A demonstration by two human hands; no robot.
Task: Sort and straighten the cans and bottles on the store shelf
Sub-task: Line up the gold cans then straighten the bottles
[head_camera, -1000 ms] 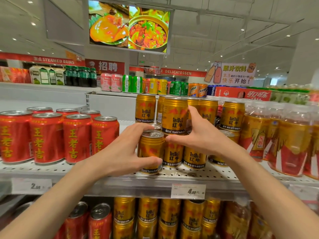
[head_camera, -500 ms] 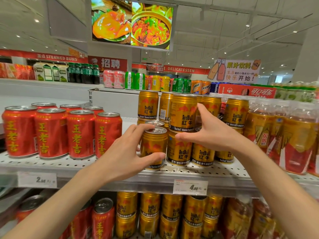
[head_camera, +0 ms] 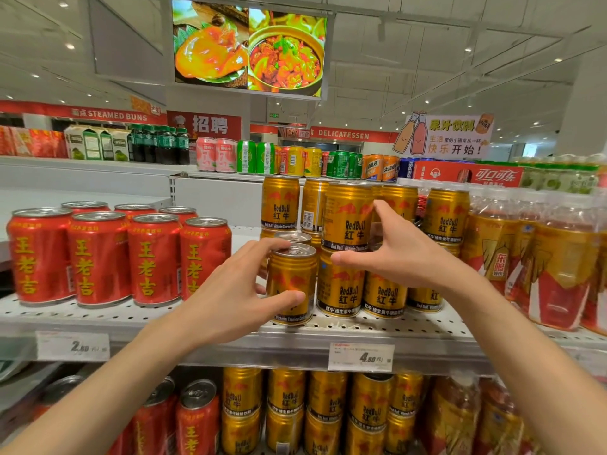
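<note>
While my left hand [head_camera: 236,290] grips the upright gold can [head_camera: 290,284] at the shelf's [head_camera: 197,326] front edge, my right hand [head_camera: 394,254] hovers open beside the stacked cans [head_camera: 348,218], nearer them.

Single head-worn wide-angle view, facing forward and slightly down, close to the shelf [head_camera: 230,343] front at arm's reach
</note>
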